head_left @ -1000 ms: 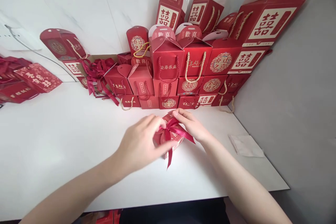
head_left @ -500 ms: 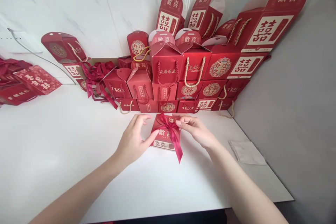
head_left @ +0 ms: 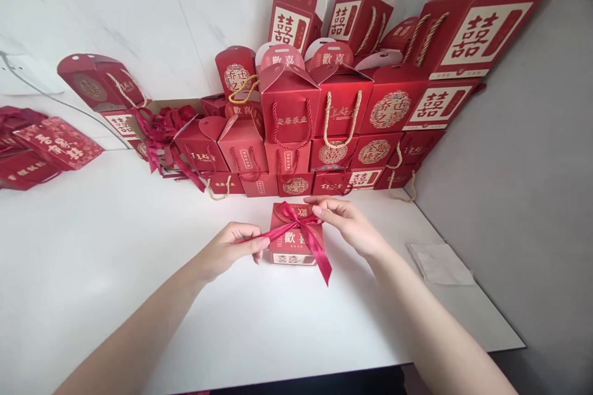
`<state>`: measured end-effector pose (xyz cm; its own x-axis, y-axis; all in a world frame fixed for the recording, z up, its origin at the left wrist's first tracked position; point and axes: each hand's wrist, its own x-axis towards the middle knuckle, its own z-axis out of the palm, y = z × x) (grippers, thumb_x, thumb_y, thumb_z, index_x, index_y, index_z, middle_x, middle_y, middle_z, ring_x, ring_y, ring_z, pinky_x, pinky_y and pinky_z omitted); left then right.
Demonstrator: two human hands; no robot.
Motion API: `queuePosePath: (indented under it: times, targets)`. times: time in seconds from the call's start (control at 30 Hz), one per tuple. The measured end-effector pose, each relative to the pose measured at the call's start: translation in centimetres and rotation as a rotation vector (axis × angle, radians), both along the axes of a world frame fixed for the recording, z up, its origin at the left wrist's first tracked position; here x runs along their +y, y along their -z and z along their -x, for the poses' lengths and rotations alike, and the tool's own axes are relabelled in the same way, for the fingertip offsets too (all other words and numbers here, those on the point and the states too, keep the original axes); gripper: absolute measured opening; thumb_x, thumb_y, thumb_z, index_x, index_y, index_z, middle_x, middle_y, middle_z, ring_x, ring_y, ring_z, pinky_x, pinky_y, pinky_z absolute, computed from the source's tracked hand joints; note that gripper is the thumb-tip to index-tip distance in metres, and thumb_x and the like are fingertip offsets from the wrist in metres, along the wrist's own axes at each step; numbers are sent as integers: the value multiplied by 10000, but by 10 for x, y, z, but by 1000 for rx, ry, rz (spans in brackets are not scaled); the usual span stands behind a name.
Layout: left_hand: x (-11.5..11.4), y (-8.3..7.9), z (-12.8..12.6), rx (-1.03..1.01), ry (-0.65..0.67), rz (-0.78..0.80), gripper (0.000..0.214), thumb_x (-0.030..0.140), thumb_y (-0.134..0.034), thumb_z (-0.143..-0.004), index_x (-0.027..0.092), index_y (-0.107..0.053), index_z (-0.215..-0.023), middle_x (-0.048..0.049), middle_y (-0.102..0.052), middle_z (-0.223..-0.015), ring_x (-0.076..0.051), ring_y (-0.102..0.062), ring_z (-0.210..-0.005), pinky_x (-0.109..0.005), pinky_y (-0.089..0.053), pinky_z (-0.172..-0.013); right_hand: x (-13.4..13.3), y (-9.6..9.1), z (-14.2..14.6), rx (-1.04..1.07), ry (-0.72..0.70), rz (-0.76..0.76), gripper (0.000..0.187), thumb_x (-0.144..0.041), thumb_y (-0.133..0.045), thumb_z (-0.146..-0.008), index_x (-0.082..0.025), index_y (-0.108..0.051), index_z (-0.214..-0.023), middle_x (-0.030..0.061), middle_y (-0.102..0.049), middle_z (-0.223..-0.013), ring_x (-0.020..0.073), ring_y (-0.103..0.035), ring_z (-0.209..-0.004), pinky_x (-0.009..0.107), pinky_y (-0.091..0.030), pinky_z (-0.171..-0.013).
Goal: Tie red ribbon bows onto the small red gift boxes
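Observation:
A small red gift box (head_left: 288, 249) with printed characters sits on the white table in front of me. Across its top lies a dark red satin ribbon (head_left: 319, 257) tied in a bow, one tail hanging over the front. My left hand (head_left: 238, 245) pinches the other tail and draws it out to the left of the box. At the box's upper right, my right hand (head_left: 345, 219) has thumb and finger closed on the bow's right loop. The right hand's other fingers reach behind the bow, partly hidden.
Behind the gift box, stacked red boxes (head_left: 290, 116) with rope handles stand along the tiled wall. A carton of loose ribbons (head_left: 169, 133) is at their left. More red packages (head_left: 55, 145) lie far left. A folded white cloth (head_left: 440, 263) rests by the right wall.
My left hand has gone from spread fingers beside the box to pinching the ribbon tail, pulling it left. My right hand stays at the loop. The view has shifted slightly.

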<state>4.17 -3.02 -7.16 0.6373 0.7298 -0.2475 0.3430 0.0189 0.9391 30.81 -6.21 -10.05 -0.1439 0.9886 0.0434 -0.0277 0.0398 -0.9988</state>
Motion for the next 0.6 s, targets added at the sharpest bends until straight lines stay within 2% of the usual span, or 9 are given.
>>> queuePosePath:
  times: [0.2,0.33,0.4,0.47,0.53,0.6]
  targets:
    - [9,11,1,50,21,21,384,443,-643,-847,154,-592,-601,7,-580,-617,-120,-547,-648,-256,-433,-695,6,6,-3,-19,-48,-32,346,-469,-585,-906,-190,-567,-702,53,-587,-1247,216,-552,-1126,362,-376,-998]
    - [13,8,8,123,106,20,392,486,-627,-847,158,-608,-632,-14,-628,-668,-151,-581,-707,-285,-454,-753,8,8,0,-49,-47,-64,348,-503,-541,-924,-200,-571,-755,50,-618,-1147,211,-570,-1047,370,-383,-979]
    - [17,-1,14,213,214,-6,340,502,-642,-827,167,-675,-784,-33,-673,-819,-175,-602,-782,-299,-470,-771,7,7,2,-60,-22,-73,362,-517,-541,-920,-202,-553,-743,48,-636,-1085,216,-573,-1032,378,-381,-975]
    - [22,-13,17,283,253,-72,385,510,-653,-810,203,-675,-1041,-54,-669,-1051,-200,-607,-902,-311,-481,-798,6,5,2,-64,18,-85,386,-521,-540,-919,-199,-537,-706,51,-640,-1086,225,-566,-1074,381,-369,-995]
    - [28,-25,14,295,128,-204,457,517,-628,-826,247,-601,-1194,-64,-612,-1214,-222,-578,-1032,-335,-476,-858,5,2,2,-75,45,-116,406,-518,-531,-925,-194,-552,-680,60,-623,-1145,231,-544,-1147,379,-349,-1028]
    - [31,-33,1,249,-47,-383,406,512,-595,-853,256,-593,-1167,-63,-594,-1232,-231,-543,-1114,-363,-455,-917,5,0,2,-88,48,-150,412,-515,-536,-923,-191,-577,-671,71,-595,-1200,236,-526,-1186,381,-348,-1034]
